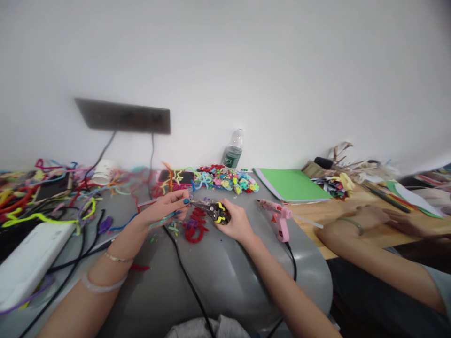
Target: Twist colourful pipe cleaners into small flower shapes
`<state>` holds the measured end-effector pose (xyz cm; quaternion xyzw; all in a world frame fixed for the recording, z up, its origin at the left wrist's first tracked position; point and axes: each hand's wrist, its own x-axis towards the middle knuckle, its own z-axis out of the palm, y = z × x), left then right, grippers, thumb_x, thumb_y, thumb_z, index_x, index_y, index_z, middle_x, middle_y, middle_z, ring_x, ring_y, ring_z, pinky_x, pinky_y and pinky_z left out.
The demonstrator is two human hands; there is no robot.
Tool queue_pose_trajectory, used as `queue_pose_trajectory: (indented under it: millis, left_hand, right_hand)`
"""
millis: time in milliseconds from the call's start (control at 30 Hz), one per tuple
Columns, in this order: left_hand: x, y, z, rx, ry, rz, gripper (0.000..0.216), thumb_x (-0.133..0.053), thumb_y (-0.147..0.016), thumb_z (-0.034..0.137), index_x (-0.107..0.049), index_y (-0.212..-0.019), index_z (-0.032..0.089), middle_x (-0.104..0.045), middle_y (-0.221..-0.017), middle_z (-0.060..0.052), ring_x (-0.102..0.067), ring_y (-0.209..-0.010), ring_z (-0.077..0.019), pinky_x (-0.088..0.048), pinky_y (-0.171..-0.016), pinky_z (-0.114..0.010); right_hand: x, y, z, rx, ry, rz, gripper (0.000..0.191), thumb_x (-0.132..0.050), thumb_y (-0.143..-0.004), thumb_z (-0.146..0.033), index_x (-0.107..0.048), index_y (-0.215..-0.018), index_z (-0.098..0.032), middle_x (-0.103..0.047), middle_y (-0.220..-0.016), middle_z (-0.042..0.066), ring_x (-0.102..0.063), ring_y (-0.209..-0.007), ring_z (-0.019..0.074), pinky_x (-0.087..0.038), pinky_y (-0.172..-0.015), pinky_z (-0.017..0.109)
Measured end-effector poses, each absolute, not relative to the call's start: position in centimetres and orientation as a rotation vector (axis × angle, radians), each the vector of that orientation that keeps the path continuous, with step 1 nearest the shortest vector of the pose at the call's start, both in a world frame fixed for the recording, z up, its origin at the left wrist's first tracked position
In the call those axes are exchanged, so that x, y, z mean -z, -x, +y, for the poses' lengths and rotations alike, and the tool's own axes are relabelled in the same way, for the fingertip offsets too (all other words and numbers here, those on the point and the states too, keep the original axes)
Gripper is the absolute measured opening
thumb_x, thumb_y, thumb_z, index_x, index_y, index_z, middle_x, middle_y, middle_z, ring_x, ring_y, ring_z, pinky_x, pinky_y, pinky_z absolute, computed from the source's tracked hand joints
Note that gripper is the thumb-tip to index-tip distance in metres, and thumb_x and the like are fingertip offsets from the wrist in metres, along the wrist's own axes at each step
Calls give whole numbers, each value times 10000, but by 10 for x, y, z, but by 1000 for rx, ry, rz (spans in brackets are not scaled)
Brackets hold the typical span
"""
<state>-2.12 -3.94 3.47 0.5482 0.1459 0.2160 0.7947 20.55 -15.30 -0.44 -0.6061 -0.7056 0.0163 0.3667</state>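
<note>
My right hand (237, 222) is closed around yellow-and-black pliers (219, 213), whose long narrow jaws point left. At their tip, the thumb and fingers of my left hand (172, 205) pinch together. A thin teal pipe cleaner (165, 220) runs along the underside of that hand. What exactly lies between the jaws is too small to make out. Just below the pliers, a curled red pipe cleaner (195, 234) rests on the grey table surface (232, 272). Small light-green bits (174, 228) lie beneath my left hand.
A pink glue gun (282, 223) with a black cord stands at right. Behind are a water bottle (234, 150), colourful pipe-cleaner flowers (232, 182) and green paper (291, 183). A white power strip (33, 263) and tangled pipe cleaners fill the left. A co-worker's arm (380, 263) rests on the wooden table.
</note>
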Motion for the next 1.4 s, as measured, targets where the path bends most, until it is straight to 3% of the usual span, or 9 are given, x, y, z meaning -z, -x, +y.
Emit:
queue_pose_trajectory:
  millis: [533,1400]
  left_hand:
    - [-36,13,-50,-455,-1026,259,352,-785,-768,390,-499,-781,184,-326,-525,102,-295,-449,-49,-331,-478,-173]
    - [-28,12,-47,-507,-1098,223,292,-708,-848,375,-496,-796,181,-369,-544,88,-323,-468,-54,-321,-487,-178]
  right_hand:
    - [3,-207,-153,-128,1528,-1822,243,-619,-691,-230,-569,-929,-223,-670,-729,7,-623,-615,172,-427,-564,231]
    - [3,-207,-152,-87,1554,-1807,248,-619,-686,-240,-561,-925,-211,-651,-730,15,-599,-624,171,-407,-584,232]
